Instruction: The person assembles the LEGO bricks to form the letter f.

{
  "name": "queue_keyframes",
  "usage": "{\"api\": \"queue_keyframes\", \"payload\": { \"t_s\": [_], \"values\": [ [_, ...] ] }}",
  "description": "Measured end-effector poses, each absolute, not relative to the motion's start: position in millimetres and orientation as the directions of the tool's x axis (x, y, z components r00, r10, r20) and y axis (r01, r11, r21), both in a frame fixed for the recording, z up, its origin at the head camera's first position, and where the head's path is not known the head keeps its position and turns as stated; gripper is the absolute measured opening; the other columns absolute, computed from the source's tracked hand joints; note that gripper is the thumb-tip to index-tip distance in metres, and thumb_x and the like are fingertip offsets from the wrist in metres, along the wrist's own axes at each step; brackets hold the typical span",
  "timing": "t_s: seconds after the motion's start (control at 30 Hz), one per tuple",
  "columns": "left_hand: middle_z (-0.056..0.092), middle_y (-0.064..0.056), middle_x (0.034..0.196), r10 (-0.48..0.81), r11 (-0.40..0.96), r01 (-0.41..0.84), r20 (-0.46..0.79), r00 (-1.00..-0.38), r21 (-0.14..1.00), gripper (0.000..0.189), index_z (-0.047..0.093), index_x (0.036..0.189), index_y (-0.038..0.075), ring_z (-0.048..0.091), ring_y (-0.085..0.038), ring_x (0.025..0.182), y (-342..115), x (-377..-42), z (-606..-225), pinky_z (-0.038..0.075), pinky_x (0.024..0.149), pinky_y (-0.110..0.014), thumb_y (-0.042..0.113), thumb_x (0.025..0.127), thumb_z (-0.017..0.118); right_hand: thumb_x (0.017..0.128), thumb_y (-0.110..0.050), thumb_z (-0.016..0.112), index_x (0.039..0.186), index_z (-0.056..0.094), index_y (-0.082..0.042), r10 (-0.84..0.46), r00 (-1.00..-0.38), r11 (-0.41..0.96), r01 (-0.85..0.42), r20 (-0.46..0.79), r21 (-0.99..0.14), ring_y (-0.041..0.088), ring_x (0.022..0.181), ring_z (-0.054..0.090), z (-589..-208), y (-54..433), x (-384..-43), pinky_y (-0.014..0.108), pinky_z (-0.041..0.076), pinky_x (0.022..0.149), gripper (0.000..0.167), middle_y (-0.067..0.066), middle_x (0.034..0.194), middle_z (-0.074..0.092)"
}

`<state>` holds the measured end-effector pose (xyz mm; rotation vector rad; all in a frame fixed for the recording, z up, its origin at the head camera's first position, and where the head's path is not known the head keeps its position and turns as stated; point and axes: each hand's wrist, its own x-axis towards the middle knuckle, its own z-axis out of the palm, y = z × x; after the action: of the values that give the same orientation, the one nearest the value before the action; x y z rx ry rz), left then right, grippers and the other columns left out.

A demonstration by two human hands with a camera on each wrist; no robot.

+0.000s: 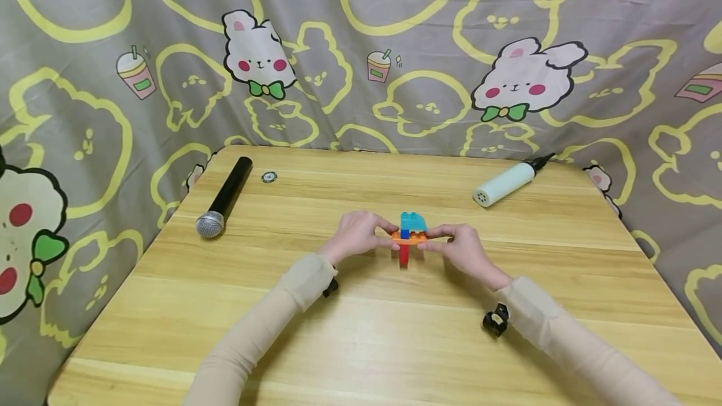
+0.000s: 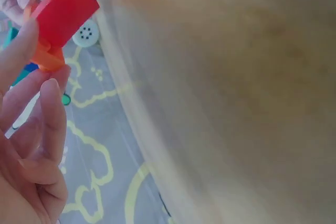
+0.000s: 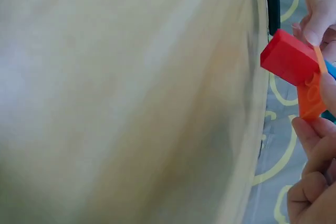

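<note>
Between the two hands is a small build of toy building blocks [image 1: 413, 223]. A teal curved block tops it, a blue block sits below that, then a flat orange plate [image 1: 410, 241], with a red block [image 1: 403, 255] underneath. My left hand [image 1: 361, 234] pinches the left end of the orange plate between thumb and fingers. On the opposite end, my right hand [image 1: 464, 247] pinches the same plate. Both wrist views show the red block [image 2: 67, 11] jutting from the plate's underside, the orange plate [image 3: 311, 95] gripped at its edges. The teal and blue parts are mostly hidden there.
A black microphone [image 1: 228, 192] with a silver head lies at the table's left, beside a round chip [image 1: 269, 176]. Toward the back right lies a pale hand pump [image 1: 504, 184] with a black nozzle. A patterned curtain [image 1: 350, 105] hangs behind the wooden table [image 1: 361, 343].
</note>
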<state>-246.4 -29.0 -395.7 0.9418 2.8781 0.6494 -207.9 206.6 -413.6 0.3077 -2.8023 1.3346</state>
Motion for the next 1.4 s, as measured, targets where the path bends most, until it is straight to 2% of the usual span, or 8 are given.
{"api": "queue_keyframes", "payload": {
  "t_s": [0.17,0.33,0.43,0.6,0.73,0.87,1.03,1.4],
  "values": [
    [0.049,0.000,0.047,0.540,0.740,0.548,0.143,-0.830,0.390,0.031,0.074,0.109,0.028,0.014,-0.009,0.046,-27,-252,-388,0.011,0.043,-0.021,0.046,0.085,0.066,0.085,-0.025,0.072,0.098,0.075,-0.001,-0.172,-0.964,0.641,-0.265,0.201,-0.721,0.002,0.038,0.024,-404,203,-217,0.020,0.024,0.038,0.027,0.017,0.080,0.073],
    [0.047,0.005,0.049,0.502,0.781,0.520,0.147,-0.852,0.346,0.031,0.073,0.109,0.029,0.018,-0.009,0.047,-26,-261,-386,0.013,0.043,-0.022,0.046,0.086,0.062,0.091,-0.024,0.066,0.104,0.073,0.000,-0.182,-0.962,0.663,-0.274,0.205,-0.697,0.002,0.038,0.022,-399,197,-229,0.022,0.023,0.039,0.028,0.015,0.064,0.066],
    [0.051,0.003,0.051,0.486,0.801,0.504,0.141,-0.863,0.323,0.031,0.073,0.109,0.029,0.016,-0.010,0.048,-27,-270,-389,0.012,0.043,-0.022,0.047,0.086,0.062,0.092,-0.024,0.064,0.106,0.072,0.000,-0.187,-0.963,0.690,-0.268,0.191,-0.673,0.004,0.039,0.021,-398,193,-238,0.023,0.024,0.039,0.029,0.018,0.072,0.069],
    [0.073,0.003,0.079,0.475,0.827,0.487,0.113,-0.873,0.283,0.030,0.073,0.109,0.031,0.028,-0.008,0.051,-27,-285,-395,0.017,0.045,-0.022,0.047,0.087,0.061,0.091,-0.023,0.065,0.107,0.072,-0.001,-0.144,-0.981,0.718,-0.195,0.133,-0.668,0.011,0.047,0.028,-402,186,-252,0.026,0.029,0.047,0.027,0.021,0.106,0.069],
    [0.073,0.008,0.103,0.483,0.838,0.487,0.080,-0.872,0.247,0.027,0.074,0.107,0.030,0.053,-0.008,0.063,-26,-292,-400,0.025,0.046,-0.023,0.045,0.089,0.061,0.091,-0.024,0.066,0.106,0.071,-0.001,-0.123,-0.989,0.726,-0.148,0.084,-0.672,0.011,0.047,0.027,-409,182,-260,0.027,0.030,0.049,0.028,0.022,0.107,0.068],
    [0.073,0.007,0.105,0.492,0.838,0.493,0.066,-0.868,0.233,0.025,0.075,0.106,0.028,0.063,-0.010,0.075,-27,-297,-402,0.028,0.048,-0.023,0.042,0.090,0.061,0.091,-0.026,0.065,0.108,0.071,-0.003,-0.126,-0.991,0.732,-0.119,0.038,-0.671,0.007,0.042,0.023,-412,178,-265,0.023,0.027,0.043,0.029,0.022,0.107,0.069],
    [0.071,0.008,0.111,0.491,0.845,0.485,0.034,-0.871,0.224,0.025,0.073,0.110,0.028,0.065,-0.011,0.084,-23,-300,-403,0.030,0.052,-0.023,0.040,0.091,0.060,0.092,-0.027,0.064,0.109,0.071,-0.004,-0.130,-0.991,0.744,-0.107,0.014,-0.660,0.007,0.042,0.026,-414,178,-267,0.023,0.028,0.041,0.029,0.021,0.113,0.067],
    [0.070,0.007,0.113,0.497,0.851,0.479,-0.036,-0.867,0.215,0.024,0.071,0.113,0.028,0.054,-0.010,0.071,-17,-303,-405,0.027,0.049,-0.023,0.036,0.093,0.060,0.090,-0.027,0.067,0.105,0.073,-0.006,-0.135,-0.991,0.773,-0.116,0.017,-0.623,0.017,0.063,0.049,-419,183,-267,0.027,0.033,0.052,0.026,0.019,0.109,0.068]
  ]
}}
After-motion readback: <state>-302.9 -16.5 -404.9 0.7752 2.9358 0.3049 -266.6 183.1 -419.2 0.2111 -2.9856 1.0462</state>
